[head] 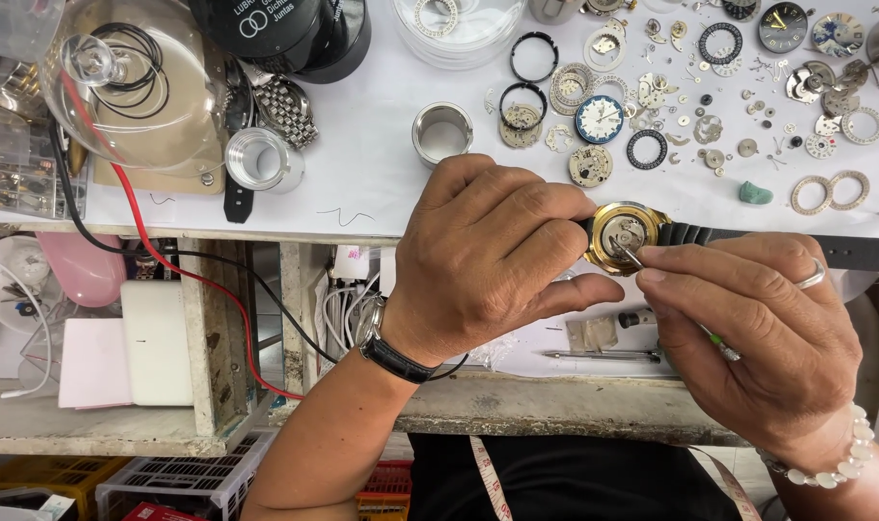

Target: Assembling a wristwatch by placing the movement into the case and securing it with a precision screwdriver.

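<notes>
White bench (pixel 362 183): watch (pixel 621 235) open-back up, strap (pixel 796 243) rightward.

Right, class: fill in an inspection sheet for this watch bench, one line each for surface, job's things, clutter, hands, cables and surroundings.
Surface: white bench top, pen squiggles on it.
Job's things: gold watch, back open, on a black strap; thin tool tip in the movement.
Clutter: loose gears, rings and dials top right; blue dial; two metal cups; glass dome; steel bracelet.
Hands: left hand grips the watch; right hand, ringed, pinches the tool.
Cables: red cable and black cable run off the bench edge.
Surroundings: shelf below, with a white box; crates on the floor.
</notes>
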